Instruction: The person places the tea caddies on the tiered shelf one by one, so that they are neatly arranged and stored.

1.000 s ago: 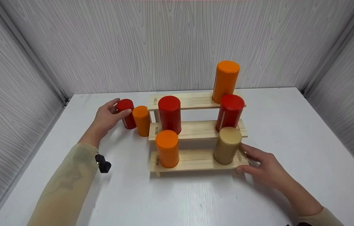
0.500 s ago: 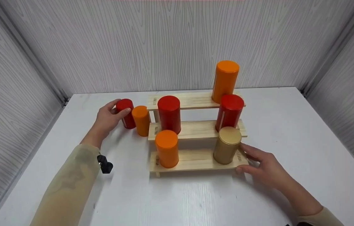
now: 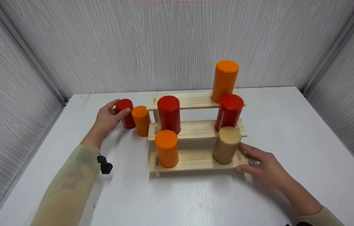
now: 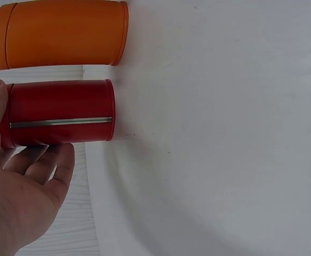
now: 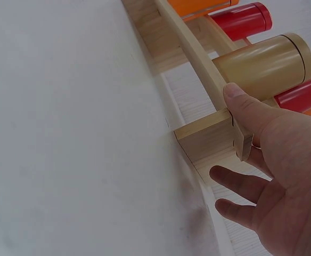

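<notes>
My left hand [image 3: 108, 118] grips a red canister [image 3: 126, 114] near its lid, thumb on one side and fingers on the other. That canister stands upright on the table, left of a smaller orange canister [image 3: 141, 121]; in the left wrist view a thin pale seam runs down its side. My right hand [image 3: 264, 164] holds the right end of the lowest shelf on a three-tier wooden rack [image 3: 195, 159]. In the right wrist view its thumb [image 5: 235, 92] lies on the shelf's front edge, beside the gold canister [image 5: 262, 64], with two fingers extended below.
On the rack's top tier stands an orange canister [image 3: 225, 82]. Two red canisters [image 3: 169, 114] occupy the middle tier, one at each end. An orange canister [image 3: 166, 149] sits at the bottom left. Wood-grain panels [image 3: 177, 44] enclose the white table [image 3: 189, 201].
The left forearm has shifted very slightly to the right. Both hands keep their holds, and the canisters and rack stay in place.
</notes>
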`<state>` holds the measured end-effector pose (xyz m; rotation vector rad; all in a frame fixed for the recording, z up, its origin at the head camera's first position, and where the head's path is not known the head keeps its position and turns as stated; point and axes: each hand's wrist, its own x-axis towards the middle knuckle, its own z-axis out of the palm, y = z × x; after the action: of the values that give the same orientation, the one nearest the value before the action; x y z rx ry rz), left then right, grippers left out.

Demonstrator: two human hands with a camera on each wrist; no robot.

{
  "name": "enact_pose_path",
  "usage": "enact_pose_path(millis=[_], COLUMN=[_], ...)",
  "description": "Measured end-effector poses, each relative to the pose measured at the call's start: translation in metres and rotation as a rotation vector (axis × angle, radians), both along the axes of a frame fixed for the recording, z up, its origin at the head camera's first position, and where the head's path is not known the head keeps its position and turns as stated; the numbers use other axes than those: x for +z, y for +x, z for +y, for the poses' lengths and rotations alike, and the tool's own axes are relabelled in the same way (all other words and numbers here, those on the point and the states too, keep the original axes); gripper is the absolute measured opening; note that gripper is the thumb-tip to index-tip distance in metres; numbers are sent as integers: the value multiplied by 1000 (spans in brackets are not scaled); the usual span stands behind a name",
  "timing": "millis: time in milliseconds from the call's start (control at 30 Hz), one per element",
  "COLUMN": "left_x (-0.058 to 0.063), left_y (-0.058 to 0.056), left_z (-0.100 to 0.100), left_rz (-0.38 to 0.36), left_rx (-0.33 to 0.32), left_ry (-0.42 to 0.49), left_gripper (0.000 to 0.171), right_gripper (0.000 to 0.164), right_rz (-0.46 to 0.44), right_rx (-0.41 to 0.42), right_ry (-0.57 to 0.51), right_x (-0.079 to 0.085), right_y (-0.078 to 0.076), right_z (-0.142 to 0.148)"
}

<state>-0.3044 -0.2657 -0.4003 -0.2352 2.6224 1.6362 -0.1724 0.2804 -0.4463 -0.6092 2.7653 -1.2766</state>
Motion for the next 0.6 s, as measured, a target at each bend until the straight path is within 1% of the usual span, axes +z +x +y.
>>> enact_pose_path(millis=[167,433,600], left_x=[0,4,5], left_y=[1,4,7], left_z=[0,0,-1], left_rz=[0,-16,-15], left_rx=[-1,15,28], left_ry=[6,19,5], left_gripper=[95,94,92], right_gripper=[88,87,87], right_rz=[-4,-10,2], right_rx=[-1,-5,-6], right_ry=[-2,9,2], right_x=[1,1,0], right_y=[1,1,2], right_z=[0,0,-2])
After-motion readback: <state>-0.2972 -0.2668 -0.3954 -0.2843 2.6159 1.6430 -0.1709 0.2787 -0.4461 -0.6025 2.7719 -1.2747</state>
